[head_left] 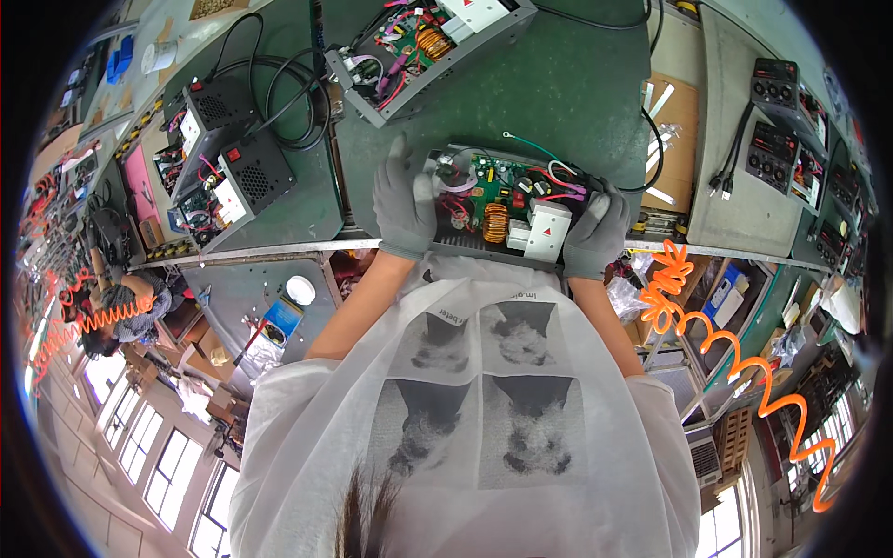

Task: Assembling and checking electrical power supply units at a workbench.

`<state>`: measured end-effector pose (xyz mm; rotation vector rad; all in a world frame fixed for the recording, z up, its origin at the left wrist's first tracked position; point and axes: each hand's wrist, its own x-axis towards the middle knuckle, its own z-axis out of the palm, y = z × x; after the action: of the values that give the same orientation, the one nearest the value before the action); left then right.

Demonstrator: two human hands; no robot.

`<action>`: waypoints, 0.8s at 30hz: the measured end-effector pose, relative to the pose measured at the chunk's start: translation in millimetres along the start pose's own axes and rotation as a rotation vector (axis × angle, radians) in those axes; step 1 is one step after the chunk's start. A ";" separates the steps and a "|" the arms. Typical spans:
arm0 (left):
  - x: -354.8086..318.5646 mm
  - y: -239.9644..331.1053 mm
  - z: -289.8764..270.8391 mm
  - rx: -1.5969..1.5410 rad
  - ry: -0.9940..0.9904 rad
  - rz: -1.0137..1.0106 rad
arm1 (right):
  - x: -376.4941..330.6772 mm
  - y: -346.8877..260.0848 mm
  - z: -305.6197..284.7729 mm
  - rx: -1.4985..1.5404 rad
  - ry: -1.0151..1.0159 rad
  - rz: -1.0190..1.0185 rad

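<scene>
Open metal case (507, 200) with green circuit board at near edge of green bench (577, 93), clamped at both ends by gloved left hand (405, 205) and right hand (597, 231). Second open case (423, 46) behind; black boxes (237, 153) to the left. White block with red triangular label (547, 229) at front.

Head camera — steeply down, close overhead

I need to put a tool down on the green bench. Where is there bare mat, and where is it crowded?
Bare mat lies between the far open chassis and the held chassis, out to the black cable on the right. Crowded: the left, with black units and coiled cable. Both gloved hands, left hand and right hand, grip the near chassis.
</scene>
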<state>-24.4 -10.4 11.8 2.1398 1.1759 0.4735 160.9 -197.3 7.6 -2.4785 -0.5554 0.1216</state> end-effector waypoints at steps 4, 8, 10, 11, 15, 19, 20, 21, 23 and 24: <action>-1.3 4.3 -6.1 -0.102 0.120 0.046 | 3.5 -0.9 -0.8 0.019 0.017 -0.066; 12.2 -32.7 8.2 0.089 0.463 -0.177 | 9.8 -8.3 -1.0 0.005 0.057 -0.200; 30.4 -48.8 2.4 0.310 0.477 0.046 | 20.1 -12.4 -1.7 -0.020 0.025 -0.259; 50.2 -36.7 -5.4 0.044 0.414 -0.180 | 32.0 -21.3 -3.1 -0.033 0.063 -0.285; 111.5 -47.2 -18.6 -0.518 0.149 -0.619 | 110.6 -52.4 22.1 0.081 0.133 -0.526; 153.3 -34.6 -21.1 -0.433 0.067 -0.805 | 199.6 -117.2 91.0 0.159 0.276 -0.572; 160.6 -38.2 -16.3 -0.445 0.078 -0.785 | 223.2 -127.9 114.9 0.157 0.392 -0.606; 162.1 -46.2 -12.4 -0.279 0.158 -0.790 | 240.5 -148.8 123.3 0.170 0.016 -0.421; 164.7 -43.7 -4.9 -0.001 0.292 -0.744 | 259.2 -168.0 126.9 0.197 -0.410 -0.327; 158.4 -43.5 -2.0 0.045 0.341 -0.661 | 257.2 -167.5 135.7 0.230 -0.472 -0.430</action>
<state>32.3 141.3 -15.5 1.5974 1.9922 0.5130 305.8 105.4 1.0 -2.0532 -1.1853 0.5717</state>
